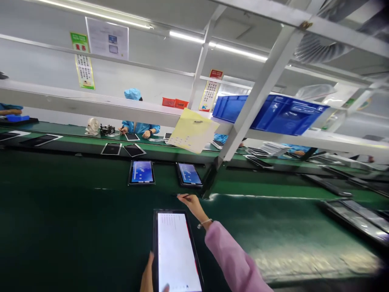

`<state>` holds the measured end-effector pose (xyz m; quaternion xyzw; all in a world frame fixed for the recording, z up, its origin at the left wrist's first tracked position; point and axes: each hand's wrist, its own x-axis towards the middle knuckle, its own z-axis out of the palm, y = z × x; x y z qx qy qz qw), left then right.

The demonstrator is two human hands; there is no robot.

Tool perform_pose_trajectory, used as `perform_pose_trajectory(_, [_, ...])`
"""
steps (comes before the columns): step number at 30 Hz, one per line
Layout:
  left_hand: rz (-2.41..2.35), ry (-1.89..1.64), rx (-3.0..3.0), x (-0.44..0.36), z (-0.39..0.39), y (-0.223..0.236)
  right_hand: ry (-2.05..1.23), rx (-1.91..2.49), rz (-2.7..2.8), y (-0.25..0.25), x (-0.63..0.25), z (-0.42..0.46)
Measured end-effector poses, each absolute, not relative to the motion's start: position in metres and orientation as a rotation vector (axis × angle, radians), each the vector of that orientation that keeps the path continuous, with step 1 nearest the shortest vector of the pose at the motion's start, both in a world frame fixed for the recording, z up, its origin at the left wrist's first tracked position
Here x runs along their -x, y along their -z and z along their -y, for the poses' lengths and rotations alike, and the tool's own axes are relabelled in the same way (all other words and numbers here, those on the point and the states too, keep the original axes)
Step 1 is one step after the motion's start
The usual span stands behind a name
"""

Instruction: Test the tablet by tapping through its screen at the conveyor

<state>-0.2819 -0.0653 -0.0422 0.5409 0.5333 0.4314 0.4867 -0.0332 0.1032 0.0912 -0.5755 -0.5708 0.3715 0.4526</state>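
The tablet (178,251) lies flat on the green belt (75,227) directly in front of the person, its screen lit white with faint lines of text near the top. The left hand (148,278) rests against the tablet's near left edge, fingers along the frame and a fingertip showing on the lower part of the glass; it steadies the device rather than clasping it. The right hand (192,204), in a pink sleeve (234,259) with a thin bracelet at the wrist, reaches just past the tablet's far right corner, its fingers pinched closed around a thin dark stylus (182,196) that points left, off the screen.

Judging from this, the tablet is powered on and showing a white page, so some screen check seems to be under way; with the stylus tip off the glass, whatever remains to be marked on it looks not yet done.

Beyond the right hand, two more tablets (141,172) (189,174) with blue screens lie on the belt. Farther off, dark-screened units sit on a second belt, where a co-worker in blue clothing (137,125) is at work. Above that hand hang a yellow sheet (193,130) and a shelf carrying a blue crate (273,113).
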Motion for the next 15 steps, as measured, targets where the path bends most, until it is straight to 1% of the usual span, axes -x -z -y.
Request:
perform_pose_trajectory(5, [-1.222,-1.105,-1.225,0.274,0.02,0.002,-0.633,1.387,1.024,-0.063,0.017,-0.027])
perform_pose_trajectory(9, [-1.259,-1.162,-1.177,0.268,0.006,0.0,-0.49,1.422,0.746,-0.026,0.022,0.025])
perform_pose_trajectory(12, [-1.295,-1.158,-1.149,0.266,0.01,0.005,-0.503,1.412,0.659,-0.006,0.029,0.042])
perform_pose_trajectory(15, [-1.287,-1.176,-1.173,0.267,0.017,-0.003,-0.616,1.407,0.672,-0.002,0.042,0.046])
